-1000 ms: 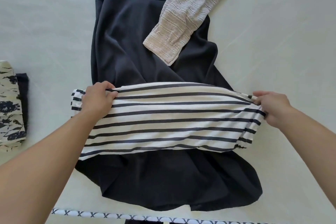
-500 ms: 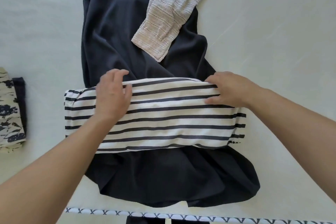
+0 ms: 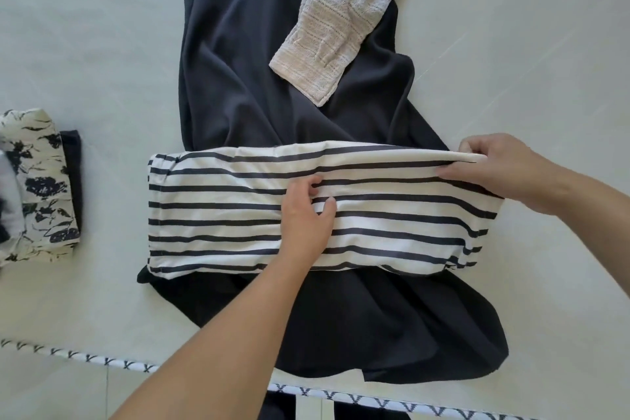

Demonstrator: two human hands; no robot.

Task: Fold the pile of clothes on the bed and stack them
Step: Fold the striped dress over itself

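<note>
Pale bed (image 3: 102,27), one striped garment (image 3: 218,215) folded across one dark dress (image 3: 245,78).
Since half a second earlier, left hand (image 3: 306,215) had slid to its middle, pinching fabric; right hand (image 3: 497,170) gripped its right end. One folded stack (image 3: 44,181) lay left.

The bed (image 3: 511,44) is covered in a smooth, pale grey-green sheet, faintly creased on the right. Along its near edge runs a white trim band (image 3: 392,403) printed with dark V-shapes. A long dark navy garment (image 3: 238,78) lies spread straight on the sheet down the middle, its hem reaching almost to the trim. Well off to the left, a small stack rests on the sheet: a folded cream piece with dark floral print (image 3: 41,181) and, just beside it, the edge of a folded dark piece (image 3: 73,174).
</note>
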